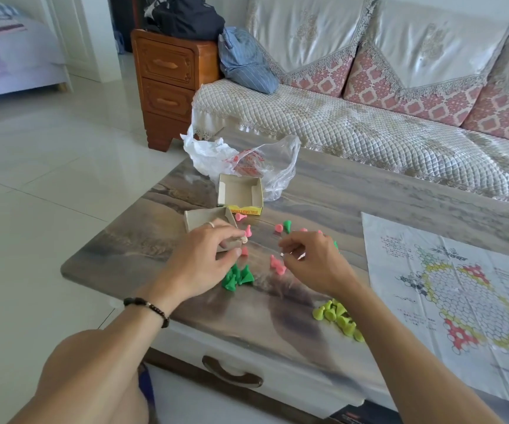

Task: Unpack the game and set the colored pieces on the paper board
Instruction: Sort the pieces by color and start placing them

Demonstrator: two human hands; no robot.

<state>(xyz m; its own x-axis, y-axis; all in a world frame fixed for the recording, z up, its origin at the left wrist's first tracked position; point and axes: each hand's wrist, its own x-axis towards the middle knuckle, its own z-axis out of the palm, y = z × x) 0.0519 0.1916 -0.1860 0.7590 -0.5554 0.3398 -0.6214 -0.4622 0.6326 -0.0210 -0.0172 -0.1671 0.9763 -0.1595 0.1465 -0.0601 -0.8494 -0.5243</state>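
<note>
nearest you there's a heap of lime pieces [338, 319] by the table edge, just left of the board [467, 289], which lies flat and bare of pieces on the right. a bit further in, a clump of green pieces [237, 276] sits under your left hand [204, 258], and pink pieces [277, 266] are scattered between both hands. your left hand has its fingers curled round the lid [207, 224], with a pale piece at the fingertips. your right hand [311, 258] is pinching something small and whitish, can't tell what exactly.

so i'd say you're still sorting, nothing placed yet. my tip: keep each colour in its own heap like the lime one, then carry 1 colour at a time over to its matching corner. the paper will slide, so set pieces down gently, wide end down, and don't drag your wrist over it.

behind that is the empty tray [241, 194], then the bag [247, 160].
</note>
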